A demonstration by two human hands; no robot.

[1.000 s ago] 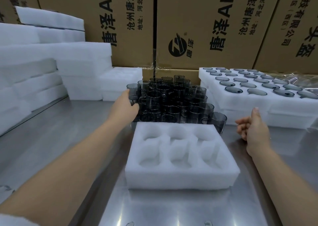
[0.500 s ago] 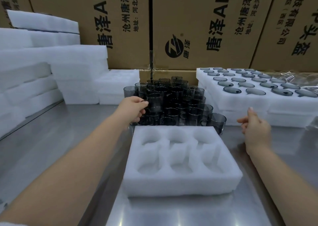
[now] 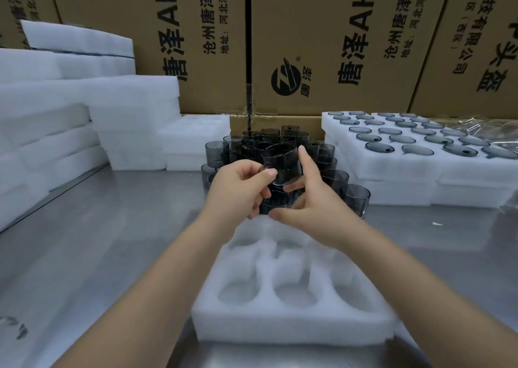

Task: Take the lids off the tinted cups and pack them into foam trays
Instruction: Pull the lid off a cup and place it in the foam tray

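A dark tinted cup (image 3: 281, 161) is held tilted in the air above the pile of tinted cups (image 3: 330, 177). My left hand (image 3: 238, 188) pinches its lower left side between thumb and fingers. My right hand (image 3: 311, 199) touches its right side, with the forefinger up along the wall and the other fingers under it. Whether this cup bears a lid cannot be told. A white foam tray (image 3: 291, 311) with several vacant round pockets lies on the steel table in front of me, under both forearms.
White foam trays (image 3: 392, 160) at the right hold several grey lids. Stacks of foam trays (image 3: 134, 115) fill the left and back left. Large cardboard boxes (image 3: 322, 45) wall off the back. Crumpled clear plastic (image 3: 476, 125) lies at the far right.
My left hand has lifted one cup out of the pile. My right hand has come in from the right and now touches that cup. The camera has tilted down slightly.
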